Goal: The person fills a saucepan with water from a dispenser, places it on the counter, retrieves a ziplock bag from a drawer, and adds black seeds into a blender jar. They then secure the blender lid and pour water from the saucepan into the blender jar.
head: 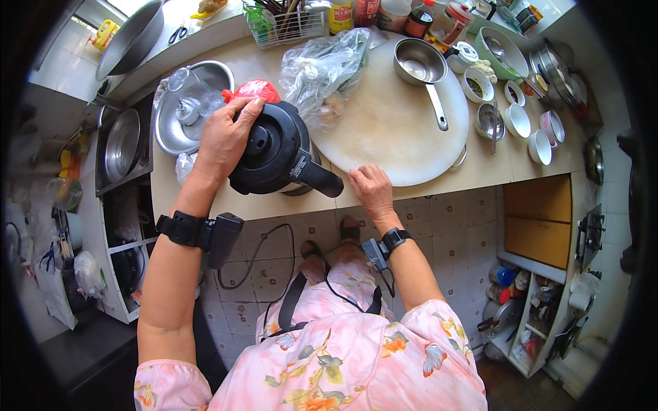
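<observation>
A countertop appliance with a black lid and side handle, perhaps a soy milk maker (pixel 272 146), stands near the counter's front edge. My left hand (pixel 223 136) grips the far left side of its lid, fingers bent over the rim. The black handle (pixel 321 179) points toward my right hand (pixel 371 186). That hand hovers by the near edge of a round white cutting board (pixel 401 149), its fingers curled together and nothing visible in them. On the board lies a steel saucepan (pixel 419 64) with its handle toward me. A clear plastic bag (pixel 324 72) with greens rests at the board's left.
Behind the appliance are a red plastic bag (pixel 257 91) and a steel basin (pixel 162 120) holding a clear plastic container (pixel 195 90). Several small bowls (pixel 516 120) stand at the right. Bottles (pixel 366 11) and a white wire basket (pixel 288 28) line the back.
</observation>
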